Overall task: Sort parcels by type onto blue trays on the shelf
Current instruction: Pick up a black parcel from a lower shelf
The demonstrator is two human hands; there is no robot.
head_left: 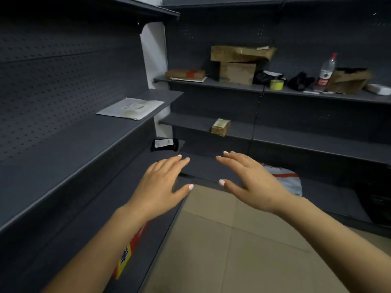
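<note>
Left hand (163,182): fingers straight, spread flat, holding nothing.
Right hand (251,178): likewise flat, empty.
Hidden: grey mailer bag (289,180) at 3 o'clock, partly behind right hand.

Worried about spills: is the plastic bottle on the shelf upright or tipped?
Upright: the bottle stands on its base, red cap on top.

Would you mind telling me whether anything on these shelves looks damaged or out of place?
Yes: the large crumpled brown cardboard box on the upper back shelf is crushed and sits askew on the smaller cardboard box beneath it. A clear plastic water bottle stands among the parcels there. No blue trays are in view.
</note>
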